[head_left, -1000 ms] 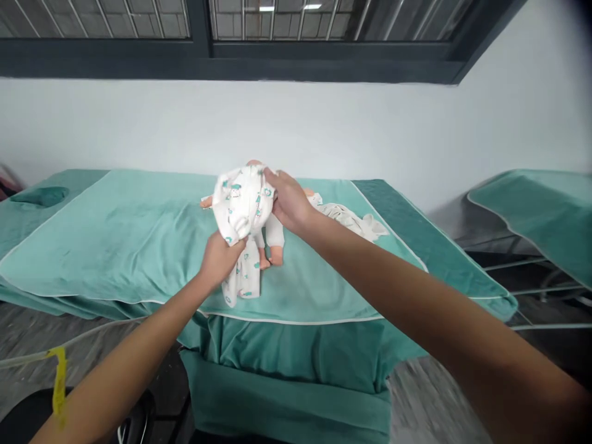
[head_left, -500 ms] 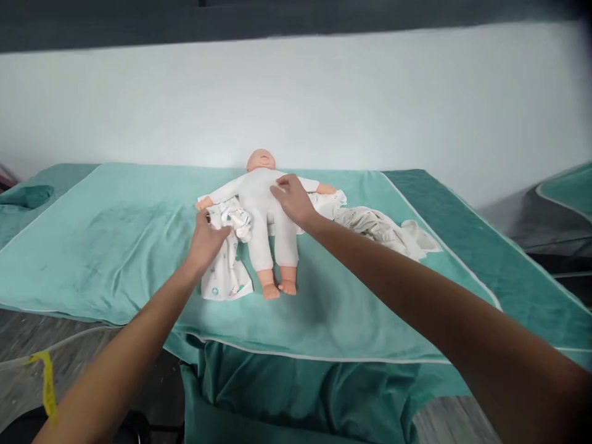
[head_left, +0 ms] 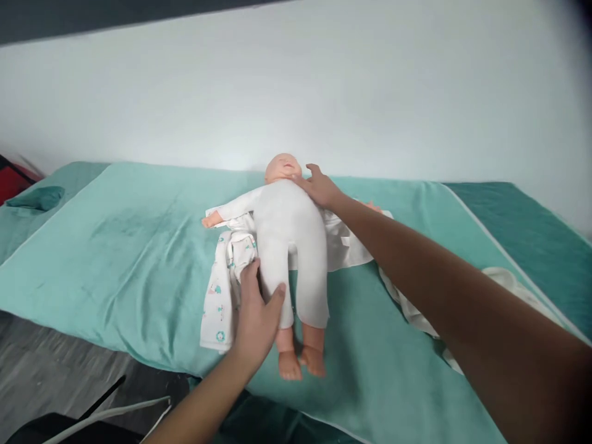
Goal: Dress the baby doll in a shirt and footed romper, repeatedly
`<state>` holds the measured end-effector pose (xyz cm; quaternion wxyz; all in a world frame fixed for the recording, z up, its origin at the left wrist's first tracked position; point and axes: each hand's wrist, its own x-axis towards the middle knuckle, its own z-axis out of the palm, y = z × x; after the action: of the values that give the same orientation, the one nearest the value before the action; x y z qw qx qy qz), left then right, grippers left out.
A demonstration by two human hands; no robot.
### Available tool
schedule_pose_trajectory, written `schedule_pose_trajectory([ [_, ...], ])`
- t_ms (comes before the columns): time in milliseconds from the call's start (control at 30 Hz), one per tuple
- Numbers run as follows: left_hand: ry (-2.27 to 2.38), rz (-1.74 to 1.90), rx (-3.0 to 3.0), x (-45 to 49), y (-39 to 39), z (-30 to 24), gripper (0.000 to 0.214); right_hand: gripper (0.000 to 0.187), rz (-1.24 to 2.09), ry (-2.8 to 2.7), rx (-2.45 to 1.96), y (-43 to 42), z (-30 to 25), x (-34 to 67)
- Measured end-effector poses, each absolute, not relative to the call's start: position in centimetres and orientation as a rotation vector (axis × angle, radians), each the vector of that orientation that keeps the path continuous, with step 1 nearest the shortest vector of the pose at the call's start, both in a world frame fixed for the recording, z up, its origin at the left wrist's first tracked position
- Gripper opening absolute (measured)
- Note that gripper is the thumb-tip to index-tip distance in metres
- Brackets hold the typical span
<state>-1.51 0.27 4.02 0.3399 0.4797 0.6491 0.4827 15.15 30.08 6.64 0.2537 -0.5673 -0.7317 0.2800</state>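
Observation:
A baby doll (head_left: 289, 237) in a plain white bodysuit lies on its back on a teal towel (head_left: 120, 259), head toward the wall. A white garment with a teal print (head_left: 221, 290) lies spread under and beside the doll's right side. My left hand (head_left: 256, 311) wraps round the doll's lower leg, thumb on one side and fingers on the other. My right hand (head_left: 319, 185) rests at the doll's neck and shoulder, fingers curled against it.
The towel covers a teal-draped table (head_left: 522, 228) against a white wall. A crumpled cream cloth (head_left: 504, 280) lies to the right, partly behind my right arm. A small teal cushion (head_left: 39, 197) sits far left. Grey floor shows at the lower left.
The printed garment went from held up in both hands to lying beside the doll. My left hand moved down to the doll's leg, my right up to its neck. The view moved closer.

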Motion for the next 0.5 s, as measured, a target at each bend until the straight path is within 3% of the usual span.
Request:
schedule_pose_trajectory([
  [100,1.540,1.257,1.031,-0.7,2.1,4.4,0.067,0.108,0.849,-1.998,-1.561,30.9,7.0,15.0],
  [300,1.157,1.276,0.665,-0.8,5.5,7.0,0.056,0.098,0.959,-2.066,-1.562,32.0,8.3,14.6],
  [500,1.079,1.303,0.591,-5.4,7.3,11.0,0.054,0.096,0.980,-2.122,-1.461,33.9,10.2,11.2],
])
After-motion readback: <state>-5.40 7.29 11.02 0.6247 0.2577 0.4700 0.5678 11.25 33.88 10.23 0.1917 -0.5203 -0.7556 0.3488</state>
